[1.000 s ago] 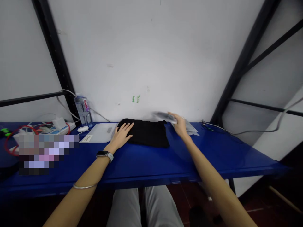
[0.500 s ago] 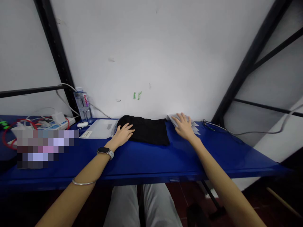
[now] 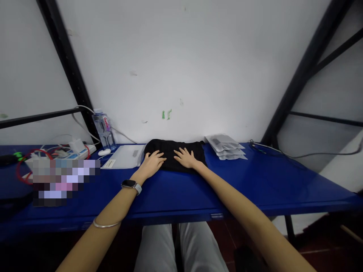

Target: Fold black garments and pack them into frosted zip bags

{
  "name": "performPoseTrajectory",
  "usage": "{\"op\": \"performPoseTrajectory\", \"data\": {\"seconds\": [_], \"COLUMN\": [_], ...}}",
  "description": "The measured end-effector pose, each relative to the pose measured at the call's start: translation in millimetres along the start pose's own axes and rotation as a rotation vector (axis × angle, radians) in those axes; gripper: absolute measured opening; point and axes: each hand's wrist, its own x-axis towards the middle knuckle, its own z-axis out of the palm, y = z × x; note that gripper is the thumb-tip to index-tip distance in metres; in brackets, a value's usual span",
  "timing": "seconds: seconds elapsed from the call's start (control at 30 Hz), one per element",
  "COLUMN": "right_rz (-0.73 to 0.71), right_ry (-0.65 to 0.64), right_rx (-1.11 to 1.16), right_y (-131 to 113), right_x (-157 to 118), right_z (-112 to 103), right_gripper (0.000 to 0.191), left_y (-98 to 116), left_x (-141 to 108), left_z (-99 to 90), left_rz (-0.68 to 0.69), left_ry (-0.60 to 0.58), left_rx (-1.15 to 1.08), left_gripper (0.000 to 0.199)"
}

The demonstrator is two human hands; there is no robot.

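A folded black cloth (image 3: 176, 158) lies flat on the blue table (image 3: 181, 192), close to the wall. My left hand (image 3: 153, 163) rests on its left part with the fingers spread. On its right part lies my right hand (image 3: 185, 158), also flat with fingers apart. Left of the cloth is a flat translucent plastic bag (image 3: 124, 155) with a small label, its edge meeting the cloth. A stack of packed translucent bags (image 3: 225, 145) sits to the right of the cloth, apart from both hands.
At the left stand a water bottle (image 3: 104, 130) and a white power strip (image 3: 82, 152) with tangled cables. A white oval object (image 3: 104, 152) lies by the bottle. A dark cable (image 3: 283, 155) runs along the right. Black metal posts (image 3: 297, 71) flank the wall.
My right hand has left the stack of bags and moved left onto the black cloth. My left hand stays on the cloth. The view has shifted slightly.
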Motion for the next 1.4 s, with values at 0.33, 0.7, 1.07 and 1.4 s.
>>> {"op": "performPoseTrajectory", "data": {"seconds": [0.33,0.7,1.07,1.4], "right_rz": [-0.114,-0.141,0.002,0.092], "right_ry": [-0.073,-0.163,0.142,0.253], "right_rx": [-0.046,-0.027,-0.141,-0.390], "right_y": [27.1,21.7,58.9,98.6], "right_x": [-25.1,-38.2,11.1,36.8], "right_z": [-1.3,-12.4,-51.5,-46.7], "right_gripper": [0.059,0.060,0.050,0.044], "left_y": [-2.5,-16.9,-27.0,-59.3], "left_x": [-1.6,-7.3,31.2,75.6], "left_z": [-14.9,-9.2,-25.4,1.2], "left_rz": [-0.022,-0.238,-0.274,-0.427], "left_ry": [0.073,-0.117,-0.072,0.012], "left_rx": [0.024,0.000,0.126,0.216], "left_gripper": [0.036,0.042,0.044,0.038]}}
